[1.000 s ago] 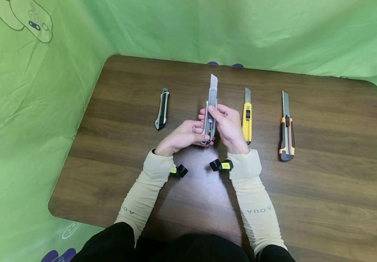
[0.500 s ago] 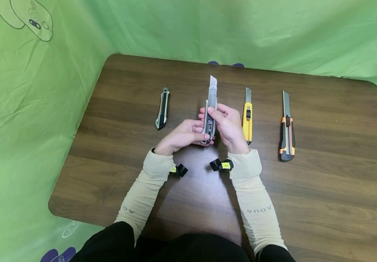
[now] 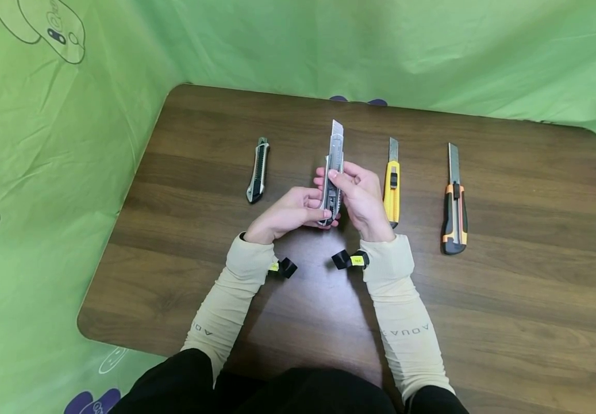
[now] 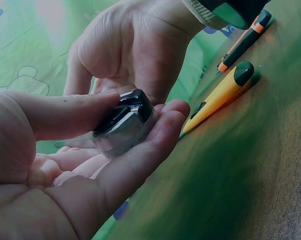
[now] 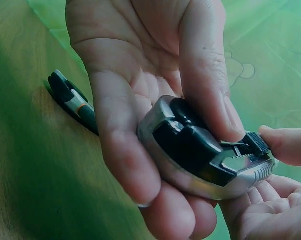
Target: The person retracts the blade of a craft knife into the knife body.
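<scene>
A silver-and-black box cutter [image 3: 335, 150] is held between both hands in the head view, its blade [image 3: 337, 129] out and pointing to the far side of the table. My left hand [image 3: 291, 211] grips the rear end, thumb on top and fingers beneath. Further up the handle, my right hand [image 3: 362, 198] pinches it, the thumb lying on its upper face. In the right wrist view, the black end cap [image 5: 188, 145] faces the camera, and the right thumb is close to the ridged slider [image 5: 257, 144]. The left wrist view shows the rear end [image 4: 125, 125] between left thumb and fingers.
On the brown wooden table [image 3: 525, 287] lie more cutters: a dark one with pale trim [image 3: 258, 172] at left, a yellow one [image 3: 392, 198] beside my right hand, and an orange-and-black one [image 3: 453, 218] further right. The last two have blades out. A green cloth [image 3: 298, 46] hangs behind.
</scene>
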Demonstrator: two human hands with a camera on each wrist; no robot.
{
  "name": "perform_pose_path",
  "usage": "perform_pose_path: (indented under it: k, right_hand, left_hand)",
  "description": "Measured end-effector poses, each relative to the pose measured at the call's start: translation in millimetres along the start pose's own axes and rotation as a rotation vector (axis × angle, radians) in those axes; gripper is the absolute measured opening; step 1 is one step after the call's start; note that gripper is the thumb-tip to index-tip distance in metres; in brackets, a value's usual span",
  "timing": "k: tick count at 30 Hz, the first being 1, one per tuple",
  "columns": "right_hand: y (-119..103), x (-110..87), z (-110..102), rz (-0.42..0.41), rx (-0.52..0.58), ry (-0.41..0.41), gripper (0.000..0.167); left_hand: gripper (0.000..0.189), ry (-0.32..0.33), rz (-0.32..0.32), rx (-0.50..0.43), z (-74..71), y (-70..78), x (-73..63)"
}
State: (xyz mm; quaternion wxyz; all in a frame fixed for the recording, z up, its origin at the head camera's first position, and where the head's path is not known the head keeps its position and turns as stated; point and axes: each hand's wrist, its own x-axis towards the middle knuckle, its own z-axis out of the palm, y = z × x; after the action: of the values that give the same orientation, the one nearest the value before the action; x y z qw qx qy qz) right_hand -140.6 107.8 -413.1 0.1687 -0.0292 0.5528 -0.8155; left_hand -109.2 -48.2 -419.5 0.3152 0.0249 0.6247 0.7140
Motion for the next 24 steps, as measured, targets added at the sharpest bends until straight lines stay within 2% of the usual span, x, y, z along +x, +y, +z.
perform_pose_path:
  k: [17, 24]
  right_hand:
    - [-1.5, -0.5, 0.1, -0.02, 0.015, -0.018, 0.027]
    - [-0.9, 0.1, 0.3, -0.03, 0.032, -0.035, 0.035]
  left_hand:
    - [0.036, -0.005, 0.02, -0.048, -0.8, -0.3, -0.5]
    - [0.037, -0.004, 0.019, -0.059, -1.4, 0.4, -1.3]
